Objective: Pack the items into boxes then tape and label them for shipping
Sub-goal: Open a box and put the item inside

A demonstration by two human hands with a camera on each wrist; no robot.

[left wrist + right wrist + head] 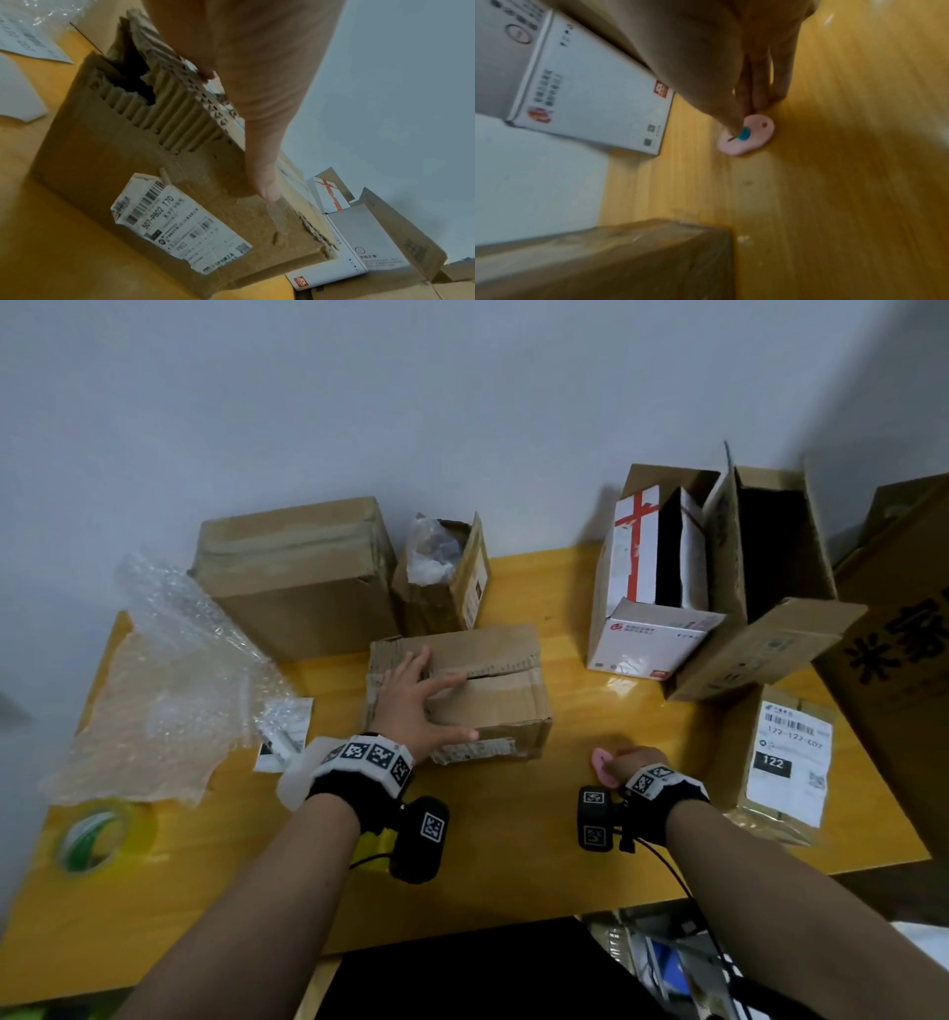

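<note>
Cardboard box [462, 690] sits mid-desk [513, 839] under our left hand [416, 706], fingers spread flat to keep its torn flaps shut, while our right hand [629, 762] pinches a small pink tool [746, 135] against the desk, probably ready for taping.

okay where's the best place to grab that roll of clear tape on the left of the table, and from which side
Grip the tape roll across its ring wall, thumb in the open core and fingers outside, coming from above with the left hand: it seems to lie flat on the table, hole up.
</note>
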